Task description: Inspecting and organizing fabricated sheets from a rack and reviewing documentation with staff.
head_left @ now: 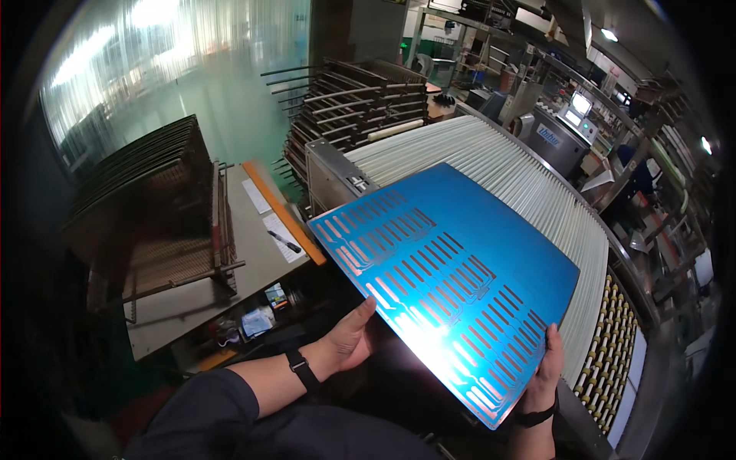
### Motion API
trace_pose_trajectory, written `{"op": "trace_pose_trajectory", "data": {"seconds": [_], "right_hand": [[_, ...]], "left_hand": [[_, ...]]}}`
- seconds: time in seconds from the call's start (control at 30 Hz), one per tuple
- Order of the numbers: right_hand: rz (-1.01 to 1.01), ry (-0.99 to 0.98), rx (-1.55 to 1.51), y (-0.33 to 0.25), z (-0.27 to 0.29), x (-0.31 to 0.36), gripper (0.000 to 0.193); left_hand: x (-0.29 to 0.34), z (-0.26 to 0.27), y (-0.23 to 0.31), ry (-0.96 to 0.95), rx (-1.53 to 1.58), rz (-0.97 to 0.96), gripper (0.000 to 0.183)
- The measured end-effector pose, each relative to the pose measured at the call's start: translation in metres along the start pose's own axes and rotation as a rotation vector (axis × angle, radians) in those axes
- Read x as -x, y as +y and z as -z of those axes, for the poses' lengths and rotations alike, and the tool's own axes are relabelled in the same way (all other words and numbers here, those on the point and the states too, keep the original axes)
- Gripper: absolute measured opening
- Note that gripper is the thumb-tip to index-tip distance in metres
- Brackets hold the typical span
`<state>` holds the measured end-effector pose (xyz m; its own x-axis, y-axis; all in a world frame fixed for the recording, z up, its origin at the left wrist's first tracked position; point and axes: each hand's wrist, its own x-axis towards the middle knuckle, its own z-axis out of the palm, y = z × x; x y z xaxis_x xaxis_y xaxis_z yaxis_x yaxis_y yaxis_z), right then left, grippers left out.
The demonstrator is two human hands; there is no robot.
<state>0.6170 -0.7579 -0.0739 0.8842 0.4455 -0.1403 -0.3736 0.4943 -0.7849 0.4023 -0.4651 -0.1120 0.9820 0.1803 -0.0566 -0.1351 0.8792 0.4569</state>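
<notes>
I hold a large blue circuit board panel [506, 253], with rows of copper-coloured strips and traces, tilted in front of me. Its near left edge lies in my left hand [349, 337], thumb at the edge and the other fingers partly hidden below. At the right edge my right hand [544, 372] is closed round the panel near its closest corner. A bright glare covers part of the copper pattern. The far part of the panel overlaps the roller conveyor [529, 184] in view; whether it touches the rollers I cannot tell.
On the left, a rack of thin slats [153, 184] stands on a table [253, 287], beside paper sheets and a pen [284, 241]. More stacked racks [353, 107] rise behind. Yellow-ringed rollers [609, 353] lie at right. A machine with a screen [575, 115] stands beyond the conveyor.
</notes>
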Motion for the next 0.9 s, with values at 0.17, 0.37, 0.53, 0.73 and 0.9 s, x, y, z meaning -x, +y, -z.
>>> {"op": "trace_pose_trajectory", "data": {"seconds": [0.17, 0.37, 0.53, 0.73, 0.9], "right_hand": [[-0.047, 0.035, 0.288, -0.018, 0.025, -0.002, 0.036], [0.215, 0.325, 0.710, -0.058, 0.039, 0.061, 0.020], [0.058, 0.342, 0.593, -0.009, 0.044, 0.091, 0.030], [-0.135, 0.159, 0.604, -0.005, 0.039, 0.099, 0.049], [-0.343, 0.060, 0.263, 0.026, 0.036, 0.089, 0.055]], "left_hand": [[-0.007, -0.004, 0.001, 0.001, 0.001, 0.031, 0.080], [-0.014, 0.011, 0.007, 0.068, -0.023, 0.008, 0.060], [-0.029, 0.011, 0.002, 0.104, -0.117, -0.020, 0.046], [-0.035, 0.029, 0.000, 0.258, -0.293, -0.115, 0.031], [-0.038, 0.014, -0.005, 0.251, -0.332, -0.161, 0.031]]}}
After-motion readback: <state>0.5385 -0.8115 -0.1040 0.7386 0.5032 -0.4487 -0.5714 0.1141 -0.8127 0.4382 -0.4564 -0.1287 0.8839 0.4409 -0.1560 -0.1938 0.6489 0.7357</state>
